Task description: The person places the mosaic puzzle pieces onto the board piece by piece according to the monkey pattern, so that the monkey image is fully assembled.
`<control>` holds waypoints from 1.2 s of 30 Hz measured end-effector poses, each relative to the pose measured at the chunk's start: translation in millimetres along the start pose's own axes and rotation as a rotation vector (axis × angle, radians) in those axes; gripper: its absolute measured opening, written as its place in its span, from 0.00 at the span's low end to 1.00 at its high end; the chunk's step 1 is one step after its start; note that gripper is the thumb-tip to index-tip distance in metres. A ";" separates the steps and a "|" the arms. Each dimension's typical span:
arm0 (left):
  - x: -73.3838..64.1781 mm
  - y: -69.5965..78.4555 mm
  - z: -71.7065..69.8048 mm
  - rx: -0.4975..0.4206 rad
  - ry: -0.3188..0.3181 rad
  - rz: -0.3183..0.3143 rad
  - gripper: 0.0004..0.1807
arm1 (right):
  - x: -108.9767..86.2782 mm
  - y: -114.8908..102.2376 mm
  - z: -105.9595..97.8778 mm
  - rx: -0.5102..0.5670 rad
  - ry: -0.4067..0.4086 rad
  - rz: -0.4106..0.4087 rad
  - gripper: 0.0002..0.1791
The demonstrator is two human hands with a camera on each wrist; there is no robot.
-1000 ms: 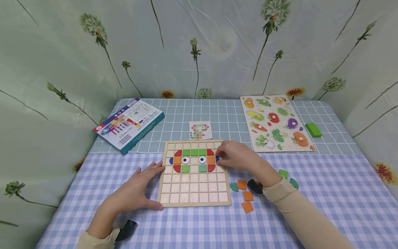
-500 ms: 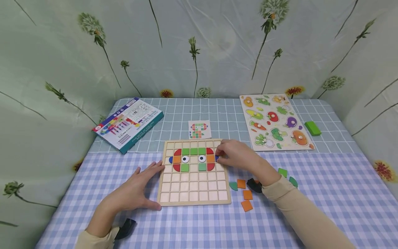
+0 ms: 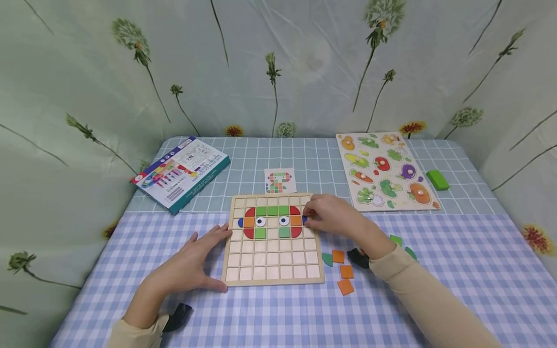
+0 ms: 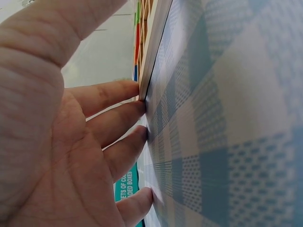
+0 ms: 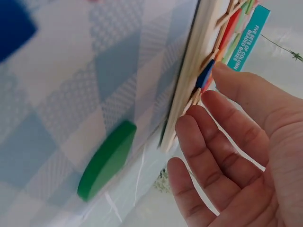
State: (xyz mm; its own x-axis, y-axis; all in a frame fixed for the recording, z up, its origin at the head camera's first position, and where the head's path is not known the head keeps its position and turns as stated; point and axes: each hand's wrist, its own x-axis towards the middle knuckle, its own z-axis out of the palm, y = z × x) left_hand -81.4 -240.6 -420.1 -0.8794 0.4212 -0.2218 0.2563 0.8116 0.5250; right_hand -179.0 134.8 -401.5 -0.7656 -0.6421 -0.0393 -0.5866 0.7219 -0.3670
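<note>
A wooden grid board [image 3: 273,261] lies on the checked cloth, bearing a face-like pattern of red, green, orange and blue tiles with two round eye tiles [image 3: 284,220]. At its right edge, my right hand [image 3: 332,215] pinches a blue half-round tile [image 5: 205,75] between thumb and forefinger, at a cell of the board. The other fingers of that hand are loosely bent beside the frame. My left hand [image 3: 191,263] is spread along the board's left side, fingertips at the frame and thumb at the lower left corner. A matching blue tile [image 3: 241,222] sits in a left cell.
Orange squares [image 3: 346,271] and a green quarter-round tile [image 3: 327,259] lie right of the board. Behind it is a small pattern card [image 3: 280,181]. A box [image 3: 183,174] stands back left; a vegetable puzzle [image 3: 387,169] and green block [image 3: 437,180] lie back right.
The board has shifted very slightly away from me. My right hand stays at the blue tile on the right edge, and my left hand keeps its place at the left side.
</note>
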 end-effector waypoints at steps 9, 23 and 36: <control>-0.1 -1.4 -0.8 -0.017 -0.020 -0.002 0.68 | -39.0 3.6 -8.3 0.036 -0.046 0.088 0.11; -1.1 -1.9 0.2 -0.032 -0.012 -0.002 0.68 | -99.6 1.6 4.4 0.096 -0.065 0.110 0.13; -2.0 -2.9 0.9 -0.038 -0.011 -0.006 0.68 | -97.8 -2.8 13.3 0.012 0.005 0.127 0.08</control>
State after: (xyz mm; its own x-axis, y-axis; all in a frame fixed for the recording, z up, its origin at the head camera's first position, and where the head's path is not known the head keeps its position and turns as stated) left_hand -80.1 -243.4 -421.9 -0.8761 0.4214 -0.2341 0.2356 0.7979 0.5548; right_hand -98.9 192.2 -409.0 -0.8350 -0.5441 -0.0814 -0.4815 0.7943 -0.3704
